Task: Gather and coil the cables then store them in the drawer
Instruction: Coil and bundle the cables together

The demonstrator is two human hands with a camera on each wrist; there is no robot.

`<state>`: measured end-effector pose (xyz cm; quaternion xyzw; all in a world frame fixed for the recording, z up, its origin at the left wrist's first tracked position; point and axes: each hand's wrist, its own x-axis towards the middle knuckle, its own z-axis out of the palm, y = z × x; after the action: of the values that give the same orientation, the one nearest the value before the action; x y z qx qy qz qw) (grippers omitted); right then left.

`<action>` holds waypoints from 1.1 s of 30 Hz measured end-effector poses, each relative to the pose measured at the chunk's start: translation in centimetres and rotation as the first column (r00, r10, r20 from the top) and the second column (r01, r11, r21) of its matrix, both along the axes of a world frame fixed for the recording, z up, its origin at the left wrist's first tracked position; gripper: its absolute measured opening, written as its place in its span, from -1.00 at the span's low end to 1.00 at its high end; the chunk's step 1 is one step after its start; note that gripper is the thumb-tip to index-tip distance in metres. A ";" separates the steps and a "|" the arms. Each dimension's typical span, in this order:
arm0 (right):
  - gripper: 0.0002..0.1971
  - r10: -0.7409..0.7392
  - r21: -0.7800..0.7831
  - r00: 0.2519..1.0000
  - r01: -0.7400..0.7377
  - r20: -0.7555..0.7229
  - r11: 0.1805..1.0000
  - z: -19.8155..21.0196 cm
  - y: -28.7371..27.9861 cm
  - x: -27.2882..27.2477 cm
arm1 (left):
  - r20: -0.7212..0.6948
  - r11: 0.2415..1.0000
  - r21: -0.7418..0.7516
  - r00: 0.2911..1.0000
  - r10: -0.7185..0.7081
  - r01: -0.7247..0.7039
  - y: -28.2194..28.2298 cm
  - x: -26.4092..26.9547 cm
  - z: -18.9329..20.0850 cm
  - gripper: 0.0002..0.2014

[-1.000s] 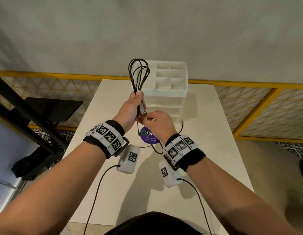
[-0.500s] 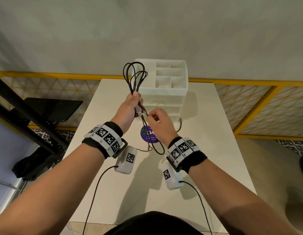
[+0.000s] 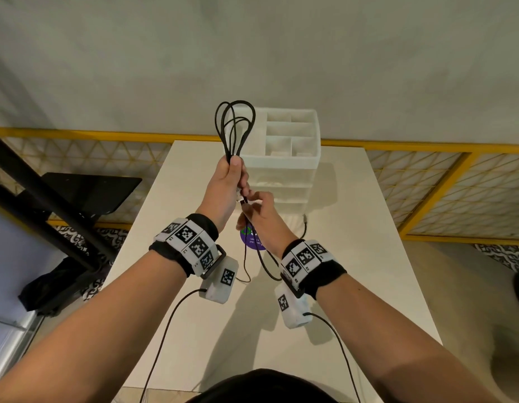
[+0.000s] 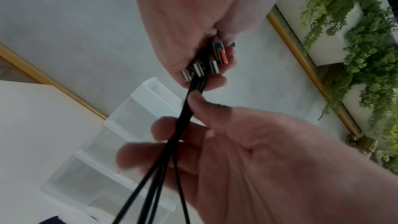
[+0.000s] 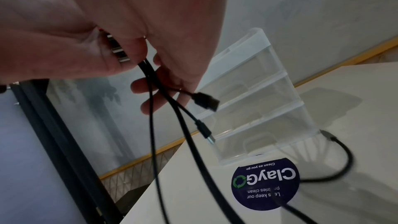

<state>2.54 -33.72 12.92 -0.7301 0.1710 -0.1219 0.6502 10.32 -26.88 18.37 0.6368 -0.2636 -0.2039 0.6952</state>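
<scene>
The left hand (image 3: 226, 181) is raised above the table (image 3: 354, 271), its fingers (image 4: 217, 81) clamped on a bundle of black cables (image 3: 234, 126) whose loops stand up past the fist. Metal plugs (image 4: 201, 69) poke out below. Just right, the right hand (image 3: 259, 212) pinches the hanging strands. Behind stands the clear drawer unit (image 3: 284, 158); a purple sticker (image 5: 266, 183) lies on the table before it.
</scene>
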 end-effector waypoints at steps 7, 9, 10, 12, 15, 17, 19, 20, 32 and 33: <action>-0.67 0.101 -0.120 0.973 -0.127 -0.206 0.985 -1.4 0.1 -1.0 | 0.063 0.997 0.029 0.996 0.066 -0.068 0.3 1.6 1.4 -0.72; -0.63 0.047 -0.176 0.967 -0.093 -0.250 0.980 -1.7 -0.4 -1.4 | 0.092 0.994 0.089 0.994 0.057 -0.066 0.7 2.1 1.6 -0.72; -0.61 0.022 -0.202 0.964 -0.078 -0.266 0.976 -1.5 -0.8 -1.6 | 0.116 0.990 0.131 0.992 0.045 -0.060 0.8 2.2 1.5 -0.71; -0.62 -0.014 -0.247 0.965 -0.053 -0.264 0.968 -0.7 -1.7 -1.8 | 0.180 0.976 0.214 0.984 -0.010 -0.030 1.2 2.3 1.2 -0.73; -0.69 -0.040 -0.328 0.968 -0.045 -0.248 0.944 0.4 -3.6 -1.5 | 0.307 0.926 0.378 0.942 -0.135 0.009 1.7 2.3 0.3 -0.80; -0.76 -0.046 -0.238 0.969 -0.014 -0.244 0.971 1.1 -4.9 -1.3 | 0.368 0.867 0.498 0.909 -0.197 -0.014 2.2 2.3 -0.4 -0.81; -0.82 -0.074 -0.080 0.972 0.058 -0.225 0.995 2.1 -5.7 -1.1 | 0.397 0.836 0.548 0.891 -0.220 -0.038 2.6 2.1 -1.1 -0.78; -0.85 -0.090 -0.033 0.975 0.085 -0.204 0.996 2.6 -6.0 -1.0 | 0.412 0.833 0.552 0.882 -0.229 -0.042 2.7 1.8 -1.5 -0.77; -0.79 -0.072 -0.084 0.996 0.068 -0.051 0.994 5.4 -4.6 -1.0 | 0.374 0.816 0.578 0.889 -0.264 -0.001 2.3 -1.3 -3.7 -0.70; -0.77 -0.054 -0.165 0.996 0.043 -0.066 0.985 5.5 -4.5 -1.1 | 0.386 0.810 0.586 0.884 -0.263 -0.015 2.3 -1.4 -3.8 -0.70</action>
<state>1.44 -38.20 18.41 -0.7805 0.2009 -0.1256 0.5785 8.96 -24.62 14.58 0.8263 -0.3852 -0.1671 0.3755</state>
